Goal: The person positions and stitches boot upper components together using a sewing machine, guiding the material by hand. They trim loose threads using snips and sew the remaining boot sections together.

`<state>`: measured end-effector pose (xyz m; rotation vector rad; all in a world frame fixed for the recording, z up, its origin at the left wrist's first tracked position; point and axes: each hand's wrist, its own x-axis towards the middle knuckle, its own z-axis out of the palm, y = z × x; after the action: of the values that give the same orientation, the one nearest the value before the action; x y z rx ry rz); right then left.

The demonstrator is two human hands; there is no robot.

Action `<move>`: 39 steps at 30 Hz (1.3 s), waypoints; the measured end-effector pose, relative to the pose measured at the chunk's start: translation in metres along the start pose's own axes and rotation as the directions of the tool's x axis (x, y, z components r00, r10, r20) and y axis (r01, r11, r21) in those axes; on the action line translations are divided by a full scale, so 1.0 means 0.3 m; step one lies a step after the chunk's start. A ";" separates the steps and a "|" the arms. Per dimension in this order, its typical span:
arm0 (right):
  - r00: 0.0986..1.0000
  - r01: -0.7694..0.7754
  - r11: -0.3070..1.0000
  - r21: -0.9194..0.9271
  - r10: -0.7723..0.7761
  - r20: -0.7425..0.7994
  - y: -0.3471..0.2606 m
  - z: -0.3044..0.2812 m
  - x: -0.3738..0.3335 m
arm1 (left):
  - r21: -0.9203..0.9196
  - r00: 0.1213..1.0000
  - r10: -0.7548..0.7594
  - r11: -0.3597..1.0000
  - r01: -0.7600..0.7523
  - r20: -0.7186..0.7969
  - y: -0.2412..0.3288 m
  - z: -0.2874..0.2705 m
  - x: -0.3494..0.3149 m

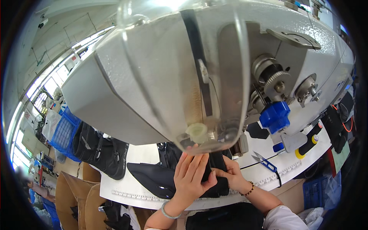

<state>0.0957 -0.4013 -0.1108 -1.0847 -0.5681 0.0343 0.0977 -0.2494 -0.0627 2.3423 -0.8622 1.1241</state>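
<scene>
Black work pieces (151,180), smooth and slightly shiny like leather or coated fabric, lie on the white table under a large sewing machine (126,88). My left hand (191,174) rests on them with its fingers stretched out flat toward the needle area. Beside it, my right hand (233,176) grips the right side of the black piece, thumb pointing inward and fingers partly hidden. A clear plastic guard (230,115) hangs just beyond my fingertips. The machine's needle and foot are hard to make out behind it.
Blue-handled thread snips (268,165) lie on the white table (119,186), near a printed ruler strip. A black boot (101,153) stands at the left, by a blue basket (65,132). Cardboard boxes (73,195) sit below. A thread spool (308,142) is at the right.
</scene>
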 end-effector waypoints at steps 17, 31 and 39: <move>0.976 -0.193 0.980 0.041 0.196 -0.093 -0.055 0.016 0.008 | -0.015 0.997 -0.073 0.997 0.073 0.020 0.013 -0.007 0.033; 0.991 -0.133 0.988 0.073 0.135 -0.018 -0.020 0.010 -0.046 | -0.079 0.994 -0.100 0.992 0.104 0.049 0.022 -0.007 0.000; 0.998 -0.060 0.995 0.077 0.059 0.012 0.004 0.003 -0.046 | -0.033 0.993 -0.097 0.995 0.099 0.068 0.024 -0.020 0.003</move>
<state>0.0837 -0.4041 -0.1172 -1.0265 -0.5392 0.1126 0.0901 -0.2514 -0.0577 2.3764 -0.7743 0.9883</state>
